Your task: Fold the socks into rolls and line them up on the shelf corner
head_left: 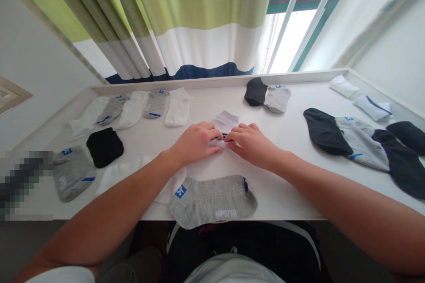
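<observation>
A pale sock [226, 120] lies in the middle of the table [282, 190], its near end bunched into a roll. The left hand [196, 139] and the right hand [251, 143] meet at that roll, fingers bent and thumbs toward the front edge, both pinching the fabric; the far end of the sock lies flat past the fingertips.

Between the hands and the front edge, a grey sock [212, 201] marked HIPSTER lies flat, its lower side hanging slightly over that edge. A long white sock [114, 176] runs partly beneath the left forearm. Toward the left edge are a folded black sock [105, 147] and, nearer the front left corner, a smaller grey sock [75, 173].

A row of socks [133, 108], white and grey by turns, stretches from the left edge along the back. Right of centre, near the back edge, a black-and-grey pair [268, 96] touches. Black and grey socks [363, 143] overlap along the right side, and two folded white socks [372, 108] sit by the back right corner. A striped curtain [206, 9] hangs behind the back edge.
</observation>
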Motion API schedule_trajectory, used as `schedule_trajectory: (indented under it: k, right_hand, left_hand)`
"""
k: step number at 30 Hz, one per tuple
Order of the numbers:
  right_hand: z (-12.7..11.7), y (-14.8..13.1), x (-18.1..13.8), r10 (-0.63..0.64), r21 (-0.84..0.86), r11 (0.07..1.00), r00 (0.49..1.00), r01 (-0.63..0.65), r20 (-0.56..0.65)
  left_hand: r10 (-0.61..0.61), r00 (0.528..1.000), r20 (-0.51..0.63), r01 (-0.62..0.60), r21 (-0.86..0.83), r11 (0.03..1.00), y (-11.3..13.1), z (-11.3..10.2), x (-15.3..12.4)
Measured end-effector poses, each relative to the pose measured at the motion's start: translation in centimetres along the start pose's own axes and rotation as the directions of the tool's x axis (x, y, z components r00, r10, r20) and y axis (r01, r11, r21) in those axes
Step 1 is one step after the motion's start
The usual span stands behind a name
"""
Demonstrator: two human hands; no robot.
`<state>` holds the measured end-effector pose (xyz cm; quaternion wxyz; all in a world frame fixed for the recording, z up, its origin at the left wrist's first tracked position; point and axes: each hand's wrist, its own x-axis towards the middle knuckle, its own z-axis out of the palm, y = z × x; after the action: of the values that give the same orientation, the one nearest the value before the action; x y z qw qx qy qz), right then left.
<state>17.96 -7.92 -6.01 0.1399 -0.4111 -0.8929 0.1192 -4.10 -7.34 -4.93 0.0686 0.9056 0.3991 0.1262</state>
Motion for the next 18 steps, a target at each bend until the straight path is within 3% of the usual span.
schedule_trajectory:
  k: [6, 18]
  right_hand:
    - [0.00, -0.05, 0.07, 0.018, 0.010, 1.000, 1.000, -0.019, 0.023]
    - [0.18, -0.25, -0.21, -0.016, -0.079, 0.997, 0.998, 0.011, -0.056]
  left_hand:
    - [0.023, 1.000, -0.006, -0.023, 0.002, 1.000, -0.12, 0.02, 0.05]
    - [0.019, 1.000, 0.020, -0.019, -0.035, 0.999, -0.11, 0.12, 0.15]
